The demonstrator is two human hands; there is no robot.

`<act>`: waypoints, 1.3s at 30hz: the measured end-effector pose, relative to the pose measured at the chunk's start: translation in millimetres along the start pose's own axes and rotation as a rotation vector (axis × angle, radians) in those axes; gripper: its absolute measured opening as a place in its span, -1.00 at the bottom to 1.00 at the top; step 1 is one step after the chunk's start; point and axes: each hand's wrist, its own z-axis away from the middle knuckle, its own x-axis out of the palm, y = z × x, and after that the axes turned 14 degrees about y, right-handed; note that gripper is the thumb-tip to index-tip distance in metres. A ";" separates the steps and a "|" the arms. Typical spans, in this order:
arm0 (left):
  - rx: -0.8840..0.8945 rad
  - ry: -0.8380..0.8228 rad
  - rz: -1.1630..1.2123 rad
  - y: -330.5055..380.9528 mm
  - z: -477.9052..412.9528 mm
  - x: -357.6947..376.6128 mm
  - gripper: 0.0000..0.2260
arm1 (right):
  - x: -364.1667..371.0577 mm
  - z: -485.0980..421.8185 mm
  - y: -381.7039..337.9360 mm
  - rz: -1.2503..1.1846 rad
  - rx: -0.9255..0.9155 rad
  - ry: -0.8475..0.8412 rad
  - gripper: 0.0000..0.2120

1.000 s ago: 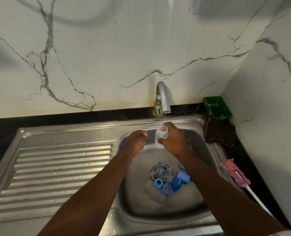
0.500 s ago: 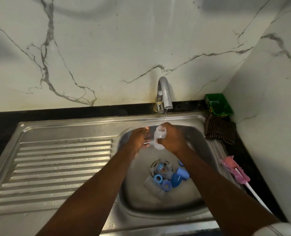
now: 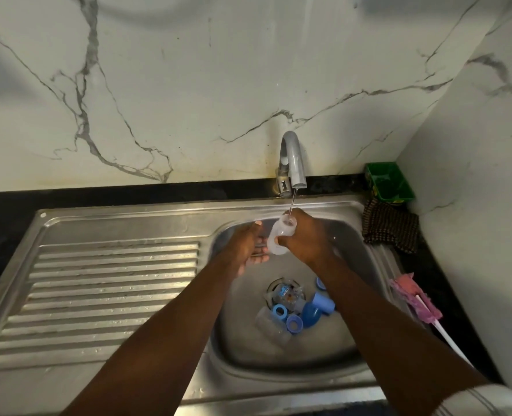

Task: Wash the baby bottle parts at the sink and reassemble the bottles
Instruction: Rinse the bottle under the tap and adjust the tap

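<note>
**Left hand (image 3: 248,247) open beside the bottle (image 3: 280,235) that the right hand (image 3: 305,238) holds under the tap**

The ribbed drainboard (image 3: 104,295) lies bare and wet at the left of the sink. At the basin's near-left edge the left hand is spread, fingers straight and palm turned up, just beside the bottle's base. Whether it touches the base cannot be told. It has hold of nothing.

The clear bottle is tilted, mouth up towards the spout of the tap (image 3: 292,157), and a thin stream of water (image 3: 292,202) runs into it. The right hand has its fingers wrapped round the bottle's body.

Below the hands, blue rings and caps (image 3: 302,313) lie clustered on the basin floor beside the drain, with a clear printed part (image 3: 287,295) sitting over the drain itself. Right of the basin are a dark cloth (image 3: 391,226), a green tub (image 3: 388,183) in the corner and a pink brush (image 3: 416,301) on the counter.

This looks like the rinsing step, with most parts not yet washed. The risks:

- The wet plastic may slip from a one-handed grip and drop onto the parts below.
- The thin stream could miss the tilted mouth if the bottle leans further.
- The part over the drain may slow the outflow, so the small pieces could float about
</note>
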 end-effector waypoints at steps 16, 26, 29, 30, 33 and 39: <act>0.248 -0.240 0.005 -1.3 -6.1 29.5 -0.60 | -9.3 8.2 31.0 -0.189 0.143 -0.210 -0.73; 0.169 -0.370 -0.025 1.0 -5.4 24.5 -0.80 | -12.1 -11.7 32.4 -0.216 0.011 -0.058 -0.54; 0.245 -0.331 -0.069 -1.0 -9.6 24.1 -0.73 | -11.3 -11.1 36.0 -0.297 0.010 -0.123 -0.62; 0.297 -0.322 -0.106 -1.5 -12.2 23.0 -0.69 | -12.4 -9.0 33.5 -0.447 0.119 -0.151 -0.62; 0.448 -0.312 -0.190 0.1 -10.9 20.9 -0.49 | -10.4 -6.5 34.4 -0.902 0.544 -0.047 -0.75; 0.684 -0.341 -0.306 -13.0 -8.7 15.0 -0.54 | -4.8 -8.1 36.3 -0.681 0.766 -0.205 -0.61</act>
